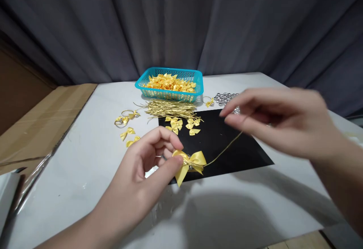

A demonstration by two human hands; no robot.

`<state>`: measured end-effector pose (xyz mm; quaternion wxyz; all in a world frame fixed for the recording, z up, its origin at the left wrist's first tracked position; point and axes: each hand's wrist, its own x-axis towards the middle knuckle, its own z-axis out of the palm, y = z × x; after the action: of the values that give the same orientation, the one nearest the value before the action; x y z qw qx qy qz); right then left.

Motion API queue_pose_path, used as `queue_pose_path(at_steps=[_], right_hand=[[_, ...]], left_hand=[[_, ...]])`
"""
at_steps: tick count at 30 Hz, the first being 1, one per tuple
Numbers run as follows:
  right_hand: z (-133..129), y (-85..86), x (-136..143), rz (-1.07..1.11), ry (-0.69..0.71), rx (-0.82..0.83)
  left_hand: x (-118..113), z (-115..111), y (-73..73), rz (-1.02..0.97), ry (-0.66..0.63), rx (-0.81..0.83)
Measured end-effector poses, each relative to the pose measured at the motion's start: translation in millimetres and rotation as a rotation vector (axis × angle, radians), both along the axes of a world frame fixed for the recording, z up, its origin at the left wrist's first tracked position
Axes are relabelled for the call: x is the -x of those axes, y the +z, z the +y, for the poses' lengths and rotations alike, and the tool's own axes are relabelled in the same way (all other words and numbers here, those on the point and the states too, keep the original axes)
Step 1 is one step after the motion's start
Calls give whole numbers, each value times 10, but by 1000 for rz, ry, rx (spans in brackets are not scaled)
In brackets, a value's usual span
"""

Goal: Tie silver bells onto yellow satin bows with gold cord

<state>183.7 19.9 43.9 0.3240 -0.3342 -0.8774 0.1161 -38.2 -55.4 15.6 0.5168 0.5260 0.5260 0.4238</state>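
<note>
Between the thumb and index finger of my left hand (153, 162) is a yellow satin bow (198, 159) with a small silver bell (190, 167) at its middle. A thin gold cord (224, 150) runs from the bow up to the right, towards my right hand (272, 118). The fingers of my right hand are pinched together above the black sheet (241, 154), slightly blurred; the cord's end is hidden behind them. The bow is held over the near edge of the black sheet.
A blue basket (170, 95) of yellow bows stands at the back. Before it lie a bundle of gold cords (171, 109) and loose bows (174, 124). Silver bells (224, 98) are heaped behind my right hand. Looped bows (121, 120) lie left; cardboard (48, 113) borders the white table (85, 166).
</note>
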Motion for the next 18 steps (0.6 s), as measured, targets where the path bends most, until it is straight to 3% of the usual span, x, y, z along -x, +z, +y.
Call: queue_pose_path(at_steps=[2, 5, 9, 13, 16, 18], right_hand=[[205, 157, -107, -120, -79, -114], [463, 322, -218, -488, -162, -202], [630, 305, -329, -887, -239, -193], [715, 252, -506, -755, -304, -186], [819, 304, -666, -585, -373, -71], [900, 354, -765, -340, -478, -97]], left_hand=[[5, 2, 7, 17, -13, -19], [44, 34, 6, 32, 3, -41], [184, 161, 49, -36, 138, -86], [359, 274, 170, -92, 241, -104], [429, 281, 252, -61, 217, -126], [438, 258, 279, -2, 174, -141]])
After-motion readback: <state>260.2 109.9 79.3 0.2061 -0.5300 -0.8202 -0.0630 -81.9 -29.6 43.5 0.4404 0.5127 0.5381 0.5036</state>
